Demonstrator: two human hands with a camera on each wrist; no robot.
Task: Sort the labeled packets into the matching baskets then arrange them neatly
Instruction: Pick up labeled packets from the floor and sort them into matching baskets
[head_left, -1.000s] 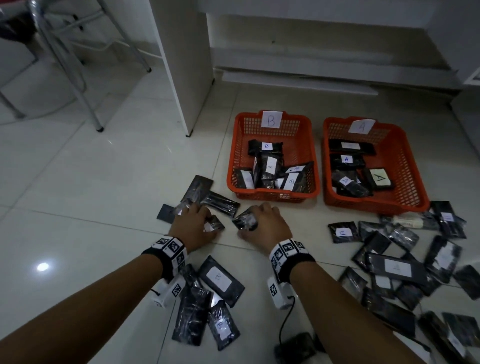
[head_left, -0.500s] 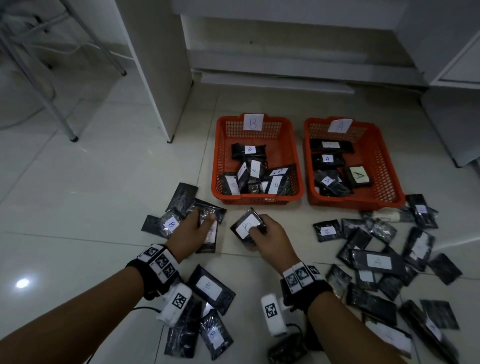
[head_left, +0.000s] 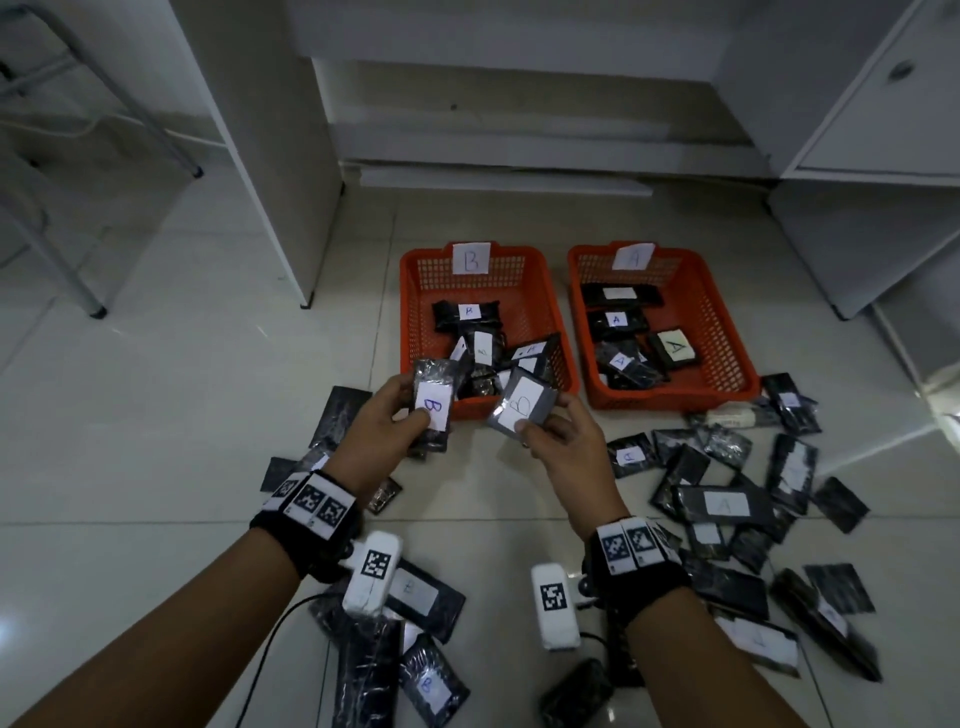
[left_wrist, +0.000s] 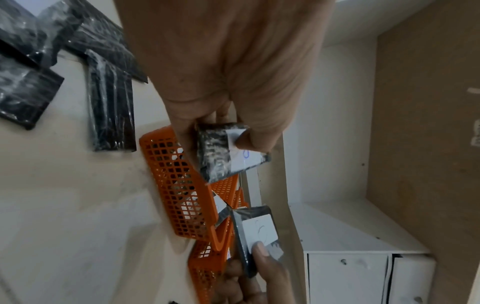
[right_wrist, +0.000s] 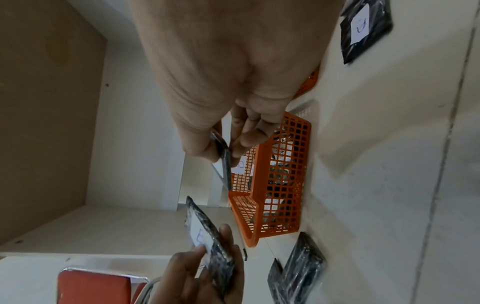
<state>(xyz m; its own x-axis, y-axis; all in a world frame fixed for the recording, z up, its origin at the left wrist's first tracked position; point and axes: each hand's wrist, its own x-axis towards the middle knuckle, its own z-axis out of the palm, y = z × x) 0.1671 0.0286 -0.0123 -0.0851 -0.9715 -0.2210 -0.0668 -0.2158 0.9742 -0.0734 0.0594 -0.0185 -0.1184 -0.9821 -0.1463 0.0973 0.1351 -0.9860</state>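
Two orange mesh baskets stand side by side on the floor: basket B (head_left: 545, 291) on the left, basket A (head_left: 727, 332) on the right, each with several black labelled packets inside. My left hand (head_left: 387, 431) grips a black packet labelled B (head_left: 434, 410), thumb on its white label, just in front of basket B's near left corner. Beside it my right hand (head_left: 558, 441) pinches a second B packet (head_left: 522, 408) by its lower edge, held above basket B's near rim. The left wrist view has the left packet (left_wrist: 228, 152) between thumb and fingers; the right wrist view has the right packet (right_wrist: 222, 156) edge-on.
Loose black packets lie scattered on the tiled floor: a heap at right (head_left: 727, 504) with A labels, a smaller group near my left forearm (head_left: 410, 597). White cabinet panels (head_left: 270, 156) and drawers (head_left: 883, 104) stand behind the baskets. Metal chair legs (head_left: 98, 312) are far left.
Both hands have lifted off the floor, each carrying a B packet, and now hold them up label-forward in front of basket B. The head view has tilted up.
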